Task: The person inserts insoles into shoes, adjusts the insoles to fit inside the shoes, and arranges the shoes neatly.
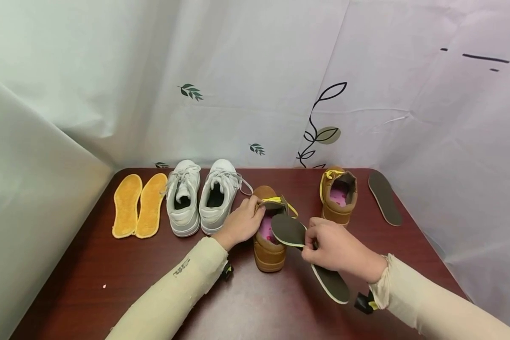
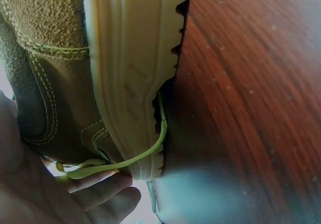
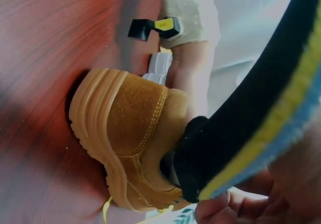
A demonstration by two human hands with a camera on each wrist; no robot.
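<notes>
A tan suede shoe point(image 1: 269, 256) with yellow laces and a pink lining stands on the table, toe pointing away. My left hand point(image 1: 244, 221) grips it by the tongue at the front of the opening; in the left wrist view the fingers point(image 2: 108, 196) reach around near a yellow lace point(image 2: 128, 162). Pinched at its middle by my right hand point(image 1: 333, 243) is a dark insole point(image 1: 288, 230) with a pale edge, bent and tilted, one end over the shoe's opening. Seen from the right wrist, the insole point(image 3: 251, 98) overlaps the shoe point(image 3: 135, 118).
A matching tan shoe point(image 1: 339, 215) stands behind my right hand, with another dark insole point(image 1: 384, 198) flat at the right edge. Two white sneakers point(image 1: 183, 219) are at the back left, beside a pair of yellow fuzzy insoles point(image 1: 127, 205). Curtains surround the reddish-brown table point(image 1: 89, 278).
</notes>
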